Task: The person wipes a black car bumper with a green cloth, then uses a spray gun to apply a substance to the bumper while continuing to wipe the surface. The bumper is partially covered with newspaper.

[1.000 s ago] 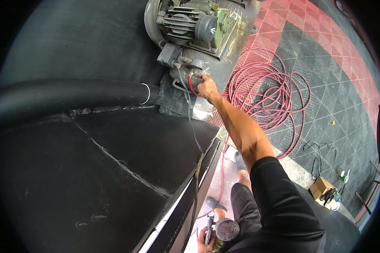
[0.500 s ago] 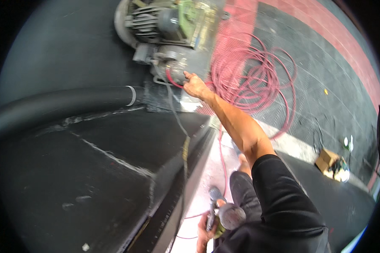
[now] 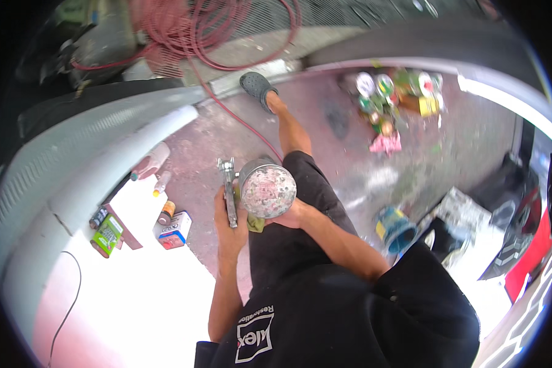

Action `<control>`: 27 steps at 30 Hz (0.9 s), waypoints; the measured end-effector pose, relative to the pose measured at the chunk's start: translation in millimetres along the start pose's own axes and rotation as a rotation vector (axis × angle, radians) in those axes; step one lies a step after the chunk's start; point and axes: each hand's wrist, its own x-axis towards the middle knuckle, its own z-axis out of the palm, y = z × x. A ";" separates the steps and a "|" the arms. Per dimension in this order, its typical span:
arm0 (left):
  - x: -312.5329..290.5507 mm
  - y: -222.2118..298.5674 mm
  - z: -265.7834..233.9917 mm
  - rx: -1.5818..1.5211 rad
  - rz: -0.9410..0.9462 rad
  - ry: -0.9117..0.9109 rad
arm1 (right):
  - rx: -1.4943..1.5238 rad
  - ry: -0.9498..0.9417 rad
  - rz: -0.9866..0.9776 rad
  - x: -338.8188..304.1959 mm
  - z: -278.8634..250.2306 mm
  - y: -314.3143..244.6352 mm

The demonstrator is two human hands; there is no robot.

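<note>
At the far left, a grey curved body panel [image 3: 73, 159] is seen; earlier, a black panel and a motor unit filled this area, so the view has been turned. On the floor beside the panel, a green box [image 3: 108, 233], a small brown bottle [image 3: 165, 212] and a white and red tin [image 3: 174, 230] are noted, lying close together. None of these was visible earlier.

At centre, a spray gun [image 3: 229, 191] is held in the left hand [image 3: 231, 222], fingers wrapped closed around its metal body. A speckled paint cup [image 3: 267, 189] is mounted on the gun, and the right hand [image 3: 291, 216] is cupped closed against the cup's lower side. One second ago the right arm was stretched out to the motor unit; it has been drawn back to the cup. A green cloth [image 3: 256, 223] is partly visible between the hands; which hand holds it cannot be told.

A red hose [image 3: 239, 119] is recorded running along the floor from a coil at the top edge, which is cut off.

To the right, a cluster of paint cans [image 3: 389, 92] is blurred, and a blue bucket [image 3: 396, 229] is partly hidden by the right arm. The far right edge is overexposed and hard to make out.
</note>
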 end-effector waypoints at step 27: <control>-714.8 -3.9 309.7 0.690 1.123 -1.836 | 1.129 0.598 -1.364 -501.8 -354.2 815.9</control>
